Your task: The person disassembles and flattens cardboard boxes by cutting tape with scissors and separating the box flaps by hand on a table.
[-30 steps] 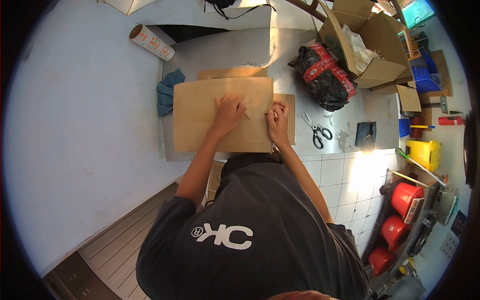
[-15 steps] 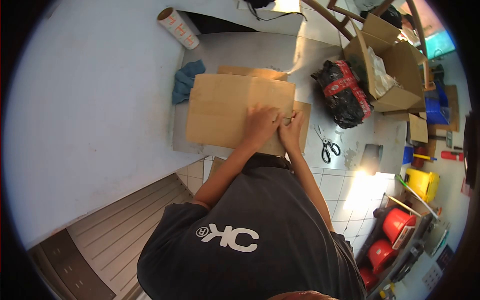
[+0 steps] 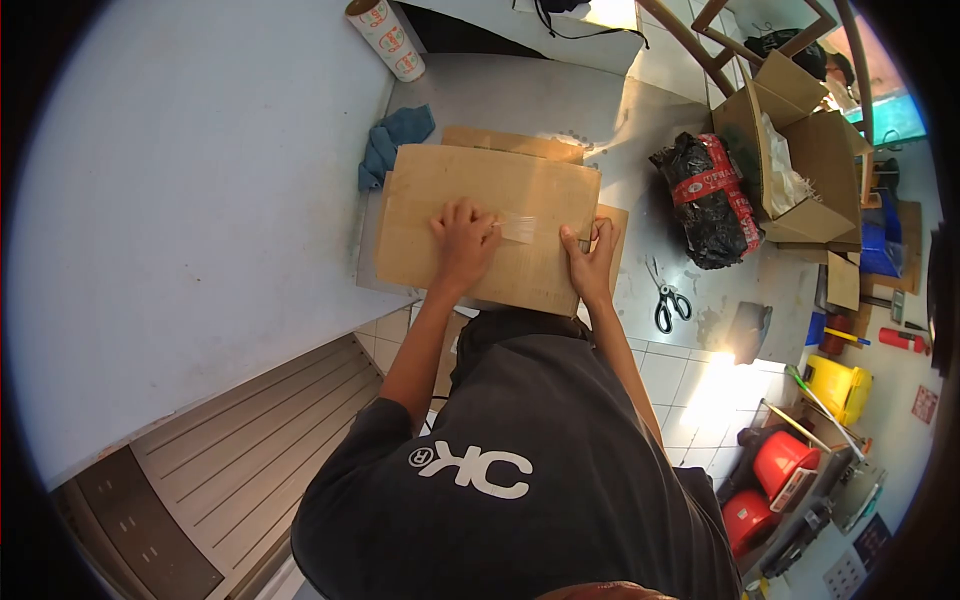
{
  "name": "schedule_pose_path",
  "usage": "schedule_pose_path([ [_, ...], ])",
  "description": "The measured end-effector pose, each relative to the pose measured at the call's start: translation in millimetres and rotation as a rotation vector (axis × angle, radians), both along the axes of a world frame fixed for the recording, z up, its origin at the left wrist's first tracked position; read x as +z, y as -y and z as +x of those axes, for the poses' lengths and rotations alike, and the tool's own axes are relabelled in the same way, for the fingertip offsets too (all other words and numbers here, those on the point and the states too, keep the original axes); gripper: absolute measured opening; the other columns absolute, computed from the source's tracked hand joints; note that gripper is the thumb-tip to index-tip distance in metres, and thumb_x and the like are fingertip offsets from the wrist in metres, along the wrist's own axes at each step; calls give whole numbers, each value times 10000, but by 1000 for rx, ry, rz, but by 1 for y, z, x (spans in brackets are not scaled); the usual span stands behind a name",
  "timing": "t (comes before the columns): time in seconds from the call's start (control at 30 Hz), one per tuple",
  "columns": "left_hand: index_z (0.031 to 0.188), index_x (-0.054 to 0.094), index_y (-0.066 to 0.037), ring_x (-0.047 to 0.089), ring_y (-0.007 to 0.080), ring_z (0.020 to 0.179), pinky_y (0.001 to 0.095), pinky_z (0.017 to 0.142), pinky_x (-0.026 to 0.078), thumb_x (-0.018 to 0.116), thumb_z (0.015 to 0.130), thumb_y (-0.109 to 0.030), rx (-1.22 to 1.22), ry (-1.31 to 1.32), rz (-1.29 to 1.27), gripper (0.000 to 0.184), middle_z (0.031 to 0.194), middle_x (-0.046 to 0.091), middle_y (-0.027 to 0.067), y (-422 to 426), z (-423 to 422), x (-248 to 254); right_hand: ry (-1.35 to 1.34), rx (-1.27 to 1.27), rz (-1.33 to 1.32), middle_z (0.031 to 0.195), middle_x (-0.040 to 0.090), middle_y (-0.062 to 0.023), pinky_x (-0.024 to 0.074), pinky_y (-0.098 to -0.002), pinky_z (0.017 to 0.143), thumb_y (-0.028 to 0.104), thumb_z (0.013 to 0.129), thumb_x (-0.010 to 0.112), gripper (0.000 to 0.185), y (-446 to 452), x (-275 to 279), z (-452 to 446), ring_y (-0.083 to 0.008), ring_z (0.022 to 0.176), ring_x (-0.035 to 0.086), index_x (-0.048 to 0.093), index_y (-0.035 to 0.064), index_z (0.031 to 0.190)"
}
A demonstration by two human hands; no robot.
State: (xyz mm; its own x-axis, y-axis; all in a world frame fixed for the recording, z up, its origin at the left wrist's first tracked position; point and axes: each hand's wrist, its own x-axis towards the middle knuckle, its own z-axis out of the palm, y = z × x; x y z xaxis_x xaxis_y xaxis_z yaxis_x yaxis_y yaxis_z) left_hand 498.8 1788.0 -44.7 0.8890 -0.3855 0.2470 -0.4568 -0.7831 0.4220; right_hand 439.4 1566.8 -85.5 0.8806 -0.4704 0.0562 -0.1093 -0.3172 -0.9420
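Observation:
A brown cardboard box [image 3: 420, 180] lies on the metal tabletop in front of me, with flaps showing at its far and right sides. My left hand [image 3: 465, 245] rests on its top, fingers bent and slightly apart. Beside the left thumb, a shiny strip of clear tape [image 3: 518, 229] catches the light on the cardboard. My right hand [image 3: 591, 262] grips the box's right edge, its thumb on the top face and fingers partly hidden.
Black-handled scissors [image 3: 668, 302] and a black-wrapped parcel [image 3: 706, 205] with red tape lie to the right. Beyond stands an open carton [image 3: 830, 200]. A blue cloth [image 3: 395, 140] and a printed roll [image 3: 388, 40] are at the far left, by the white surface [image 3: 200, 220].
My left hand has moved left across the box top, away from my right hand, and the shiny tape strip now shows between them. My right hand stays at the right edge.

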Motion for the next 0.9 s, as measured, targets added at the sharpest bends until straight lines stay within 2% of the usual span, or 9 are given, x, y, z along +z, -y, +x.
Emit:
schedule_pose_path([
  [0.2,856,686,-47,454,352,1084,498,978,356,694,821,-182,-30,65,-110,140,1105,483,139,-54,21,5,-8,-9,36,1019,359,-68,372,-353,950,206,869,802,412,-2,2,-3,-234,1004,383,431,40,936],
  [0.3,900,687,-5,461,348,1137,479,1010,388,682,876,-177,-25,96,-36,173,1132,488,152,-111,38,12,-8,-10,27,1014,359,-63,369,-350,949,220,866,805,415,3,0,-4,-229,1001,381,438,41,942],
  [0.37,959,677,25,485,339,1157,439,1021,405,637,952,-164,-1,-173,-156,193,1164,493,156,-149,43,12,-10,1,29,1011,359,-63,367,-349,948,226,865,805,415,4,-1,-4,-227,998,382,443,41,946],
  [0.5,1000,661,52,510,290,1173,384,998,432,579,1004,-132,-36,-245,-224,201,1209,484,155,-171,52,-7,-21,-11,22,1010,361,-56,356,-337,972,234,862,805,411,-3,0,-2,-220,994,387,453,44,956],
  [0.6,1005,663,29,580,199,1059,318,918,479,556,1014,-117,-3,-242,-570,181,1129,550,95,-168,52,-16,-36,-33,53,1020,367,-54,345,-332,1001,224,862,802,399,-3,5,-2,-215,1009,398,456,49,956],
  [0.67,1027,654,11,615,122,927,261,811,528,530,1038,-141,232,-526,-912,196,984,597,24,-172,50,-20,-46,-28,61,1020,370,-51,350,-338,1000,214,868,796,387,-4,5,-3,-213,1021,396,456,52,954],
  [0.77,1027,643,3,639,101,818,265,751,572,506,1057,-167,319,-483,-838,221,899,631,2,-220,67,-103,-19,-41,11,1027,417,-64,365,-363,987,215,870,803,393,-2,0,-2,-228,1012,425,454,48,939],
  [0.87,973,647,-23,641,100,794,266,717,587,505,1065,-225,373,-508,-1061,263,926,668,40,-183,60,-46,96,-47,158,1044,483,-90,409,-381,957,72,858,735,293,28,-5,-11,-245,1038,480,452,34,926],
  [0.9,973,647,-23,641,100,794,266,717,587,505,1065,-225,374,-501,-1073,263,926,668,40,-189,63,-52,-63,-46,-153,1062,509,-117,431,-386,948,-14,812,659,237,50,-13,-17,-272,1055,511,452,24,920],
])
